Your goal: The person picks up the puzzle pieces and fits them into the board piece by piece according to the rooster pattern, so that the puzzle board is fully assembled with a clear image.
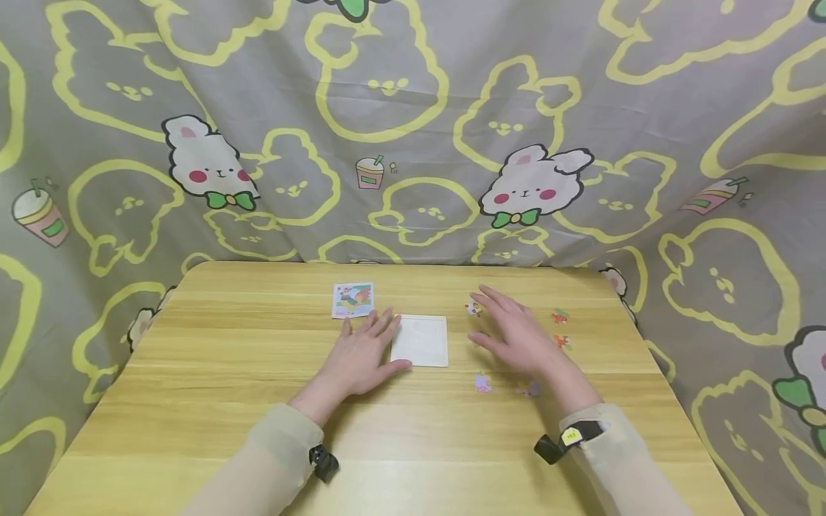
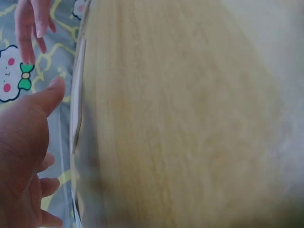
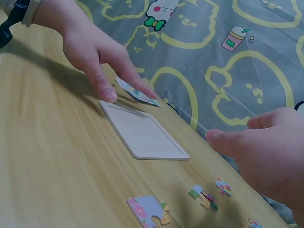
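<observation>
A shallow white puzzle tray [image 1: 421, 341] lies in the middle of the wooden table. At its left edge is my left hand [image 1: 361, 358], fingers extended and thumb spread toward the tray's near side. My right hand [image 1: 516, 333] hovers over the table to the right of the tray, fingers apart and nothing held. Around it lie several small jigsaw pieces: one with a flower print [image 1: 474, 308] by the fingertips, a purple piece [image 1: 482, 383] nearer me. In the right wrist view a lilac piece [image 3: 142, 209] with pink flowers shows up close.
A square picture card [image 1: 353, 299] lies beyond my left fingertips. Two orange-and-green pieces, one of them the upper piece [image 1: 560, 315], lie to the right of my right hand. A patterned grey curtain [image 1: 413, 143] hangs behind the table [image 1: 213, 358] and along its sides.
</observation>
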Demonstrator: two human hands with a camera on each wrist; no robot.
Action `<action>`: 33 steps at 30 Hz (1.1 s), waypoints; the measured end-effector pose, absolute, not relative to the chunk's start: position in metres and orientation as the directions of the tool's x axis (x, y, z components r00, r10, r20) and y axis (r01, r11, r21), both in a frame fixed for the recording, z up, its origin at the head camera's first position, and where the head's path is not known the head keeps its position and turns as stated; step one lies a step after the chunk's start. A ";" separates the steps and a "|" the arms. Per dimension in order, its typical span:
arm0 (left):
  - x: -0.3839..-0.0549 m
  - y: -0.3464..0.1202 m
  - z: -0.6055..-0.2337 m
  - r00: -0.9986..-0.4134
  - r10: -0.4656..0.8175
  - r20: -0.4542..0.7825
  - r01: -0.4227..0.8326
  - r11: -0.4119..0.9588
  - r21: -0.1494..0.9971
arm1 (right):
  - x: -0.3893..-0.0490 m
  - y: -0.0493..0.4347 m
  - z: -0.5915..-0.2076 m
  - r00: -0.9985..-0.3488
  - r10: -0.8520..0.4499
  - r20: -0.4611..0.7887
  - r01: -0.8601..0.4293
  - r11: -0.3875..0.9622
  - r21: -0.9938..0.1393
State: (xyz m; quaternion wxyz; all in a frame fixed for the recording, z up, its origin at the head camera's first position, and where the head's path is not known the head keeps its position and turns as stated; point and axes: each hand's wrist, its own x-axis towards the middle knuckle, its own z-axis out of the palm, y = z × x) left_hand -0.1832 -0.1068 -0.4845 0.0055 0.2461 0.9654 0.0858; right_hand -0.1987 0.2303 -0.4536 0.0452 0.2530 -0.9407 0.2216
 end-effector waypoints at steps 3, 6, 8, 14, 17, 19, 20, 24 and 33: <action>-0.182 -0.108 -0.485 -0.881 0.474 0.007 0.468 0.867 0.171 | -0.203 0.229 -0.455 -0.871 -0.460 0.172 -0.488 0.770 -0.410; -0.181 -0.108 -0.484 -0.881 0.472 -0.016 0.463 0.869 0.174 | -0.207 0.229 -0.456 -0.877 -0.458 0.147 -0.472 0.765 -0.438; -0.181 -0.107 -0.484 -0.881 0.472 -0.025 0.461 0.869 0.182 | -0.209 0.230 -0.458 -0.881 -0.454 0.133 -0.461 0.759 -0.459; -0.182 -0.106 -0.484 -0.885 0.465 -0.028 0.451 0.871 0.193 | -0.217 0.233 -0.462 -0.888 -0.448 0.099 -0.432 0.746 -0.507; -0.183 -0.105 -0.485 -0.885 0.464 -0.028 0.451 0.872 0.190 | -0.222 0.235 -0.465 -0.890 -0.445 0.099 -0.427 0.738 -0.522; -0.184 -0.105 -0.486 -0.884 0.467 -0.021 0.455 0.870 0.192 | -0.225 0.237 -0.468 -0.890 -0.443 0.105 -0.427 0.732 -0.531; -0.184 -0.105 -0.486 -0.883 0.468 -0.021 0.456 0.869 0.194 | -0.227 0.237 -0.470 -0.890 -0.442 0.108 -0.427 0.729 -0.535; -0.184 -0.105 -0.489 -0.883 0.469 -0.023 0.456 0.867 0.200 | -0.233 0.239 -0.476 -0.893 -0.439 0.100 -0.414 0.713 -0.566; -0.186 -0.104 -0.492 -0.887 0.460 -0.030 0.444 0.871 0.208 | -0.249 0.243 -0.488 -0.908 -0.410 0.086 -0.373 0.699 -0.611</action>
